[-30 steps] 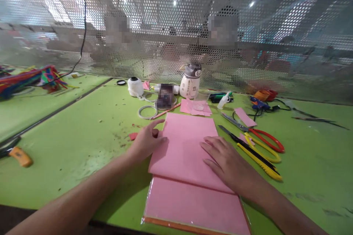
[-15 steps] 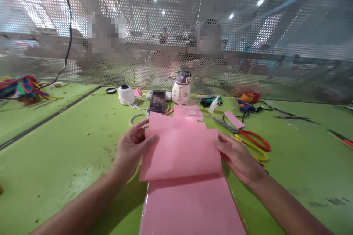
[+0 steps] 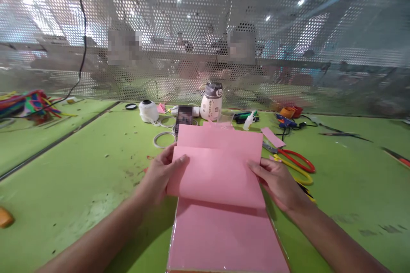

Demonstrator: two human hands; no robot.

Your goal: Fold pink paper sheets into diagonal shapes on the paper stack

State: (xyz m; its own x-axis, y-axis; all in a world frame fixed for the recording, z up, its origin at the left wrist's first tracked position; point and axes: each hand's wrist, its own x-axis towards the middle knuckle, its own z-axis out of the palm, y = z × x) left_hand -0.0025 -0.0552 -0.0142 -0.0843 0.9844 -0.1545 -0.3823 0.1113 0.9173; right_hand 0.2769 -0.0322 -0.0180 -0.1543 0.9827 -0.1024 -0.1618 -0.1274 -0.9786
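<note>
Paper (image 3: 221, 179), one pink sheet bent over, sits clamped between my left hand (image 3: 160, 175) and right hand (image 3: 282, 183), over one plastic-edged pink pack (image 3: 227, 239). On my feed: green table (image 3: 83, 179), perforated screen (image 3: 179, 68) behind, one drink bottle (image 3: 211, 104), one squeeze bottle (image 3: 249, 122), one phone (image 3: 183, 119).

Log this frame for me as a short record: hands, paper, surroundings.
Left hand: grips the pink sheet at its left edge, thumb in front
Right hand: grips its right edge, thumb in front
Sheet shape: near part curled over, far part visible behind
Beneath: pink paper with clear, shiny edges
To the right: scissors, red and yellow handles
Beyond: water bottle, small squeeze bottle
Surface: green table
</note>
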